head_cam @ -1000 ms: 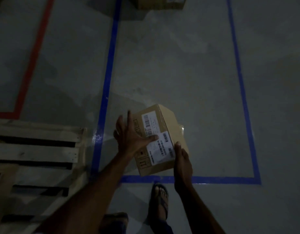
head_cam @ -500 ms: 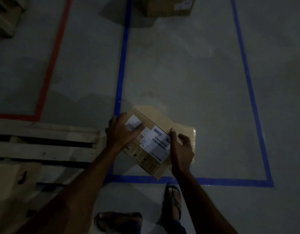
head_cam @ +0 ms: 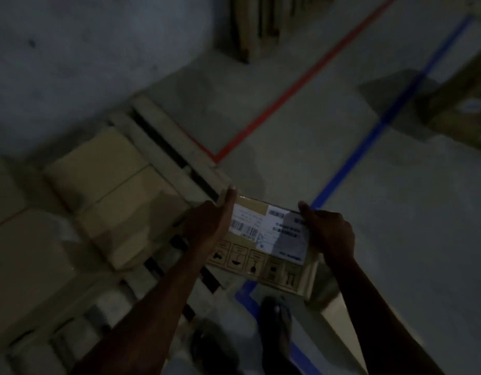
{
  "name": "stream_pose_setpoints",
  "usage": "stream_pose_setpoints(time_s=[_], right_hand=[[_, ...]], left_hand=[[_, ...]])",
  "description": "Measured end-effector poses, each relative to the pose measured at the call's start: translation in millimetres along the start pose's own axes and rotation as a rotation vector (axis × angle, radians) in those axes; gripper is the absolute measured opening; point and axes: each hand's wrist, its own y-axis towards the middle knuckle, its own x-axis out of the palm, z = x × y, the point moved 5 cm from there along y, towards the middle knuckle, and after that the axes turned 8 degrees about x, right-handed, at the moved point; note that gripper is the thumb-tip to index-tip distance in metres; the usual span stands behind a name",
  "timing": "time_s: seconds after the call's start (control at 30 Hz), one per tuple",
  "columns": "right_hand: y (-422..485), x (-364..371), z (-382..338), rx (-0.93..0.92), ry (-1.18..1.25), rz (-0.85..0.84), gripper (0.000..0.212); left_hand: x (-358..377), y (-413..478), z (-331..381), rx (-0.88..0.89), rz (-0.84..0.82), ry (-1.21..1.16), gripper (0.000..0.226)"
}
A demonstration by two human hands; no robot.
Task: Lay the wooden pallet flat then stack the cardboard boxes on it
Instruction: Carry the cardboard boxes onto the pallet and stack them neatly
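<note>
Carrying a labelled cardboard box (head_cam: 263, 244) clear of the floor, I have my left hand (head_cam: 211, 226) and right hand (head_cam: 330, 234) pressed on its opposite ends. The wooden pallet (head_cam: 163, 136) lies flat at my left, stacked boxes (head_cam: 106, 190) already aboard. Next, I judge, comes swinging left and setting it beside them.

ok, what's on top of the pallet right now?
Several plain cardboard boxes sit on the wooden pallet, covering its left part; bare slats show along its right edge. The labelled box is held in both hands beside it. Whatever lies under the boxes is hidden.
</note>
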Motion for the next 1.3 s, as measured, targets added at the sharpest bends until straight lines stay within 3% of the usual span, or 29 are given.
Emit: stream_pose_setpoints(time_s=[0.07, 0.17, 0.23, 0.33, 0.43, 0.57, 0.67, 0.83, 0.9, 1.0, 1.17, 1.23, 1.3], right_hand=[[-2, 18, -38, -0.084, -0.106, 0.012, 0.063], [-14, 25, -98, -0.218, -0.139, 0.093, 0.051], [-28, 28, -142, -0.332, -0.074, 0.099, 0.047], [-37, 50, -202, -0.457, 0.101, -0.020, 0.060], [-31, 93, -256, -0.539, 0.226, -0.259, 0.077], [-20, 156, -304, -0.715, 0.189, -0.484, 0.062], [-6, 209, -308, -0.764, 0.064, -0.531, 0.068], [14, 261, -281, -0.736, -0.168, -0.499, 0.066], [18, 265, -280, -0.689, -0.099, -0.453, 0.067], [9, 274, -299, -0.741, -0.122, -0.394, 0.065], [-1, 297, -325, -0.683, -0.174, -0.376, 0.100], [6, 296, -342, -0.750, -0.196, -0.335, 0.112], [16, 294, -369, -0.850, -0.248, -0.293, 0.112]], left_hand=[[-22, 8, -27, -0.063, 0.013, -0.033, 0.117], [-52, 16, -56, -0.090, 0.047, -0.082, 0.072], [-73, 20, -75, -0.074, 0.141, -0.163, 0.056], [-97, 20, -106, -0.200, 0.346, -0.387, 0.051], [-106, 23, -135, -0.340, 0.566, -0.668, 0.056], [-102, 35, -176, -0.408, 0.721, -0.952, 0.037], [-79, 47, -215, -0.446, 0.719, -1.006, 0.050], [-31, 53, -250, -0.430, 0.526, -1.077, 0.032], [-30, 56, -256, -0.437, 0.532, -1.006, 0.035], [-58, 66, -256, -0.383, 0.707, -0.970, 0.037], [-95, 89, -245, -0.420, 0.722, -0.839, 0.084], [-102, 87, -229, -0.456, 0.772, -0.816, 0.108], [-104, 87, -209, -0.466, 0.767, -0.852, 0.112]])
